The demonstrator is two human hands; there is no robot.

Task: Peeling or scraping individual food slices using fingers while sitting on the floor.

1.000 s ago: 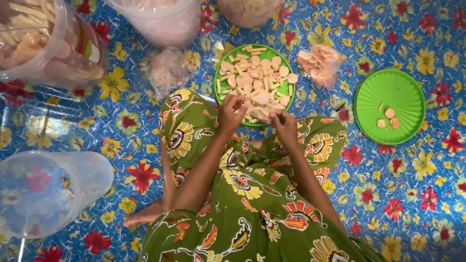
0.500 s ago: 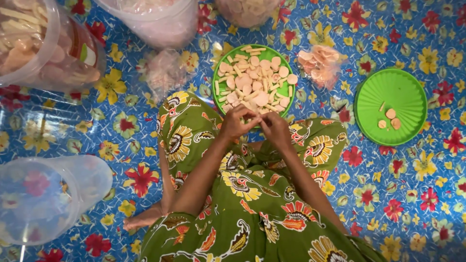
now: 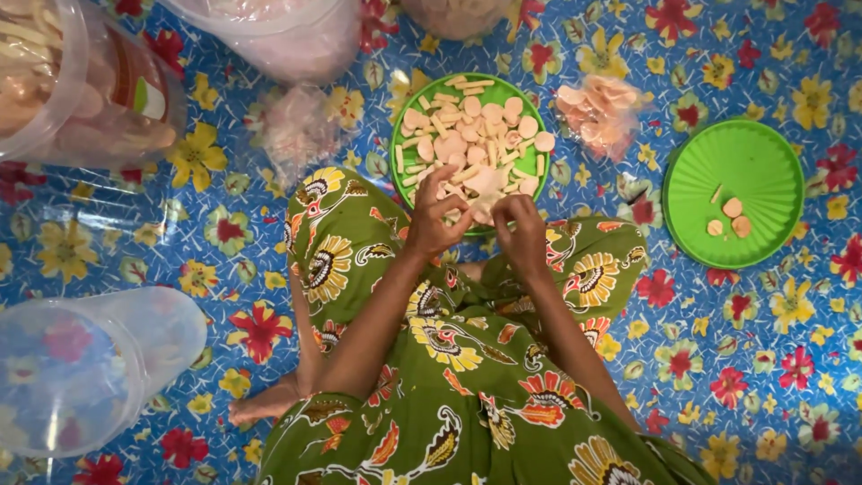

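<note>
Left hand (image 3: 437, 218): pinches pale cracker (image 3: 485, 186) at frame centre.
Right hand (image 3: 521, 226): fingers closed on same cracker, over green plate (image 3: 406, 121).

The plate of crackers (image 3: 467, 144) lies just beyond her knees. Right of it sits a small bag (image 3: 600, 110), then a second plate (image 3: 763, 193). Left of it stands a tub (image 3: 63, 81); an empty jar (image 3: 85, 368) lies nearer her.
</note>
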